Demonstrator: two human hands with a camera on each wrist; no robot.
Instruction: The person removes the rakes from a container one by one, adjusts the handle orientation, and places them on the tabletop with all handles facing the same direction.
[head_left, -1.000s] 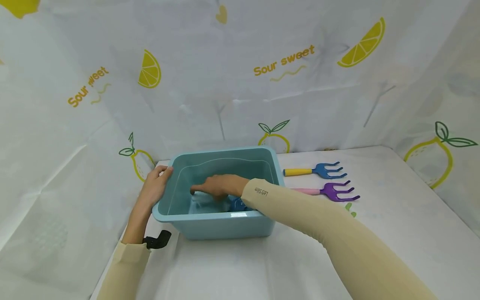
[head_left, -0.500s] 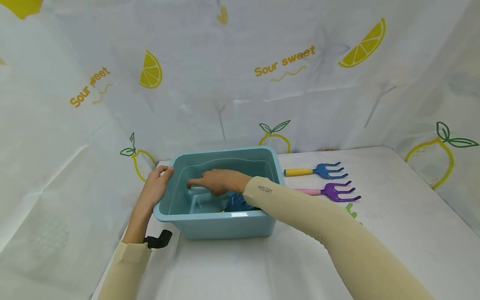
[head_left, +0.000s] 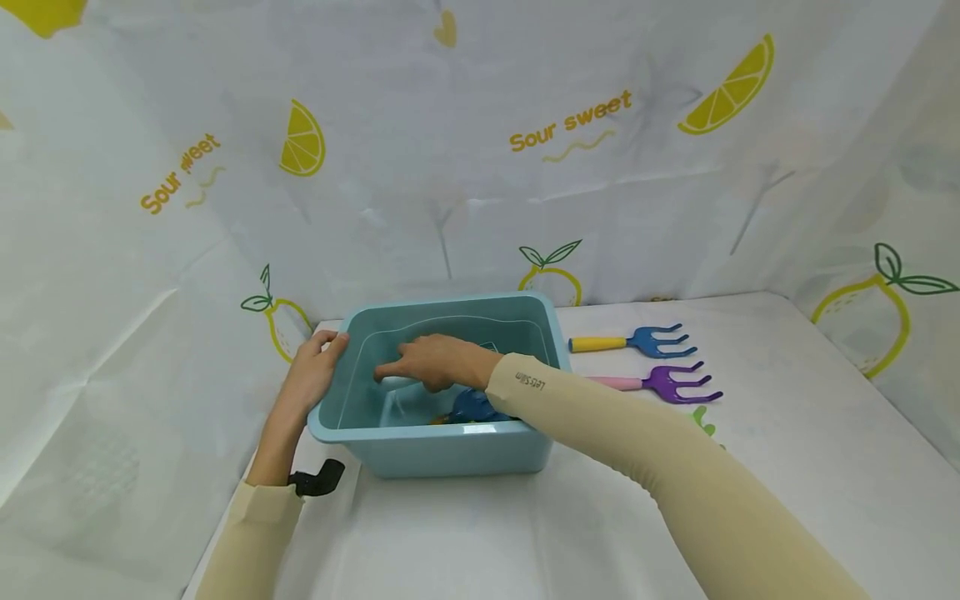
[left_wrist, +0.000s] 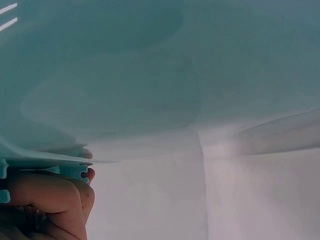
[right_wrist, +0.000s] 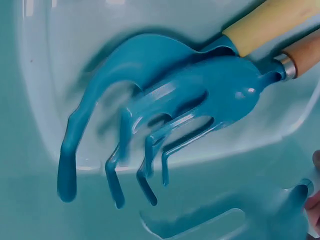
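Note:
A light blue plastic basin [head_left: 450, 450] stands on the white-covered table. My left hand [head_left: 311, 371] grips its left rim, and the left wrist view shows the fingers [left_wrist: 55, 195] curled under that rim. Inside the basin is my right hand [head_left: 438, 362], holding a pale blue hand rake [right_wrist: 275, 212] by its light handle, which the fingers mostly cover. Beside it, two darker blue hand rakes [right_wrist: 225, 90] lie overlapping on the basin floor. One has a yellow handle [right_wrist: 265, 27] and the other an orange-brown handle [right_wrist: 305, 55].
Right of the basin lie a blue hand rake [head_left: 651, 342] with a yellow handle and a purple hand rake [head_left: 671, 383] with a pink handle. Part of a green item [head_left: 702, 419] shows past the right sleeve. A lemon-print sheet [head_left: 450, 183] hangs behind.
My right hand has moved slightly up and back inside the basin, revealing more of the dark blue rakes. My left hand stays on the rim.

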